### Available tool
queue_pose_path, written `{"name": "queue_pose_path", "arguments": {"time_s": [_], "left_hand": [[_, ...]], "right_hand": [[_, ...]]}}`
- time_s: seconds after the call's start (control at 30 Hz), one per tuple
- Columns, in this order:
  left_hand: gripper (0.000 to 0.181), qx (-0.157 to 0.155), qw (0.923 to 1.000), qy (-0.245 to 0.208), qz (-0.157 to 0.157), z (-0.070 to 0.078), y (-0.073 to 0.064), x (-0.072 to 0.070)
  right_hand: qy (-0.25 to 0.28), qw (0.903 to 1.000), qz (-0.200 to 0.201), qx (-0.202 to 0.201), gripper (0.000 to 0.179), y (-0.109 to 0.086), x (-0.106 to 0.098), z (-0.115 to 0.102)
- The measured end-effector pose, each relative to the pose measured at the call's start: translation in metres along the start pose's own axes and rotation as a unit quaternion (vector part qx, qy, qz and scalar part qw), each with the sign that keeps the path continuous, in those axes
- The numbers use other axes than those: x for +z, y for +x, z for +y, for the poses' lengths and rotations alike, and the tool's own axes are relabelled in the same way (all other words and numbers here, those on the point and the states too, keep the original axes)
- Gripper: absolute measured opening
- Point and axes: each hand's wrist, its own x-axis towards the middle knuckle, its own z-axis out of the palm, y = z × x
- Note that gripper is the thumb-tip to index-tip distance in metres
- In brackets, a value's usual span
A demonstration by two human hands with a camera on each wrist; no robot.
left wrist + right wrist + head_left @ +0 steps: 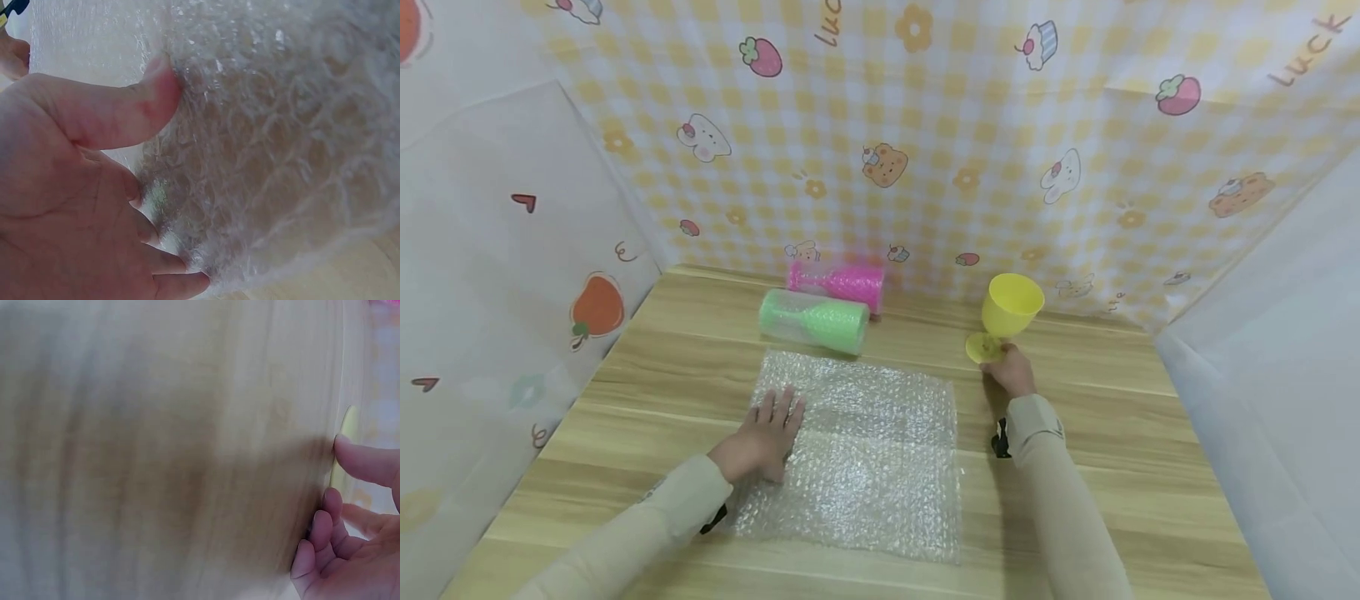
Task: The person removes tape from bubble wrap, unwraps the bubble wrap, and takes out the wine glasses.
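Observation:
A sheet of clear bubble wrap [865, 450] lies spread on the wooden table. Fingers spread, my left hand [763, 437] rests flat on its left part; in the left wrist view the palm and thumb [134, 109] show against the bubbles. Toward the back right stands a yellow plastic goblet [1011, 308], its round foot [982, 347] at the tabletop. My right hand [1013, 371] grips it low, near the foot and stem. In the right wrist view, thumb and curled fingers [322, 528] are at the thin yellow edge of the foot; the cup part is out of that view.
A green goblet [816, 321] rolled in bubble wrap lies on its side behind the sheet. Just behind it lies a pink wrapped goblet [842, 283], partly hidden. A yellow checked cloth [925, 183] hangs along the back of the table [1112, 433], with white cloth on both sides.

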Motion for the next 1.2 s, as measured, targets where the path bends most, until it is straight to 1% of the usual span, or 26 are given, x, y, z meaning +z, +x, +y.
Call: {"name": "queue_pose_path", "arguments": {"time_s": [0.1,0.2,0.33,0.4,0.5,0.57,0.63,0.77,0.83,0.9,0.93,1.0,1.07,1.1,1.13,1.2], "left_hand": [[0.106,-0.001,1.0,-0.002,-0.005,0.001,0.001,-0.001],[0.106,-0.003,1.0,0.002,-0.009,0.002,0.001,-0.003],[0.104,0.0,1.0,0.004,-0.005,0.001,0.0,-0.001],[0.103,0.003,1.0,0.002,0.0,0.001,-0.002,-0.001],[0.104,0.009,0.9999,0.0,0.007,-0.001,-0.003,0.0],[0.105,0.013,0.9998,0.0,0.012,-0.002,-0.004,0.0],[0.105,0.017,0.9997,0.001,0.017,-0.003,-0.004,0.0],[0.106,0.021,0.9996,-0.005,0.021,-0.004,-0.005,-0.001],[0.107,0.022,0.9995,-0.012,0.02,-0.004,-0.005,-0.001],[0.108,0.021,0.9994,-0.02,0.02,-0.005,-0.006,-0.001],[0.108,0.021,0.9994,-0.021,0.02,-0.005,-0.006,-0.001],[0.107,0.022,0.9993,-0.021,0.022,-0.006,-0.007,0.0],[0.107,0.022,0.9993,-0.018,0.023,-0.006,-0.006,0.001],[0.107,0.024,0.9993,-0.017,0.023,-0.006,-0.006,0.001],[0.107,0.024,0.9993,-0.016,0.025,-0.006,-0.006,0.001],[0.108,0.026,0.9991,-0.019,0.029,-0.006,-0.006,0.001]], "right_hand": [[-0.02,0.9995,-0.024,0.002,0.071,0.006,-0.003,-0.001],[-0.031,0.9984,-0.044,0.018,0.071,0.009,-0.007,-0.003],[-0.036,0.9976,-0.05,0.032,0.073,0.01,-0.008,-0.005],[-0.03,0.9977,-0.054,0.027,0.076,0.009,-0.008,-0.005],[0.01,0.9976,-0.068,0.012,0.083,0.007,-0.009,-0.003],[0.026,0.9959,-0.087,-0.001,0.089,0.002,-0.013,0.0],[0.041,0.9924,-0.115,-0.012,0.092,-0.005,-0.017,0.002],[0.034,0.9857,-0.161,-0.033,0.083,-0.028,-0.023,0.002],[0.023,0.9826,-0.175,-0.059,0.079,-0.041,-0.022,-0.004],[-0.003,0.9796,-0.179,-0.091,0.077,-0.055,-0.018,-0.015],[-0.021,0.9784,-0.172,-0.114,0.075,-0.063,-0.014,-0.023],[-0.056,0.973,-0.151,-0.165,0.07,-0.078,-0.004,-0.038],[-0.094,0.9621,-0.132,-0.219,0.063,-0.092,0.009,-0.052],[-0.109,0.9543,-0.127,-0.248,0.061,-0.099,0.015,-0.059],[-0.125,0.9449,-0.127,-0.274,0.059,-0.105,0.022,-0.064],[-0.143,0.927,-0.151,-0.312,0.057,-0.116,0.033,-0.071]]}}
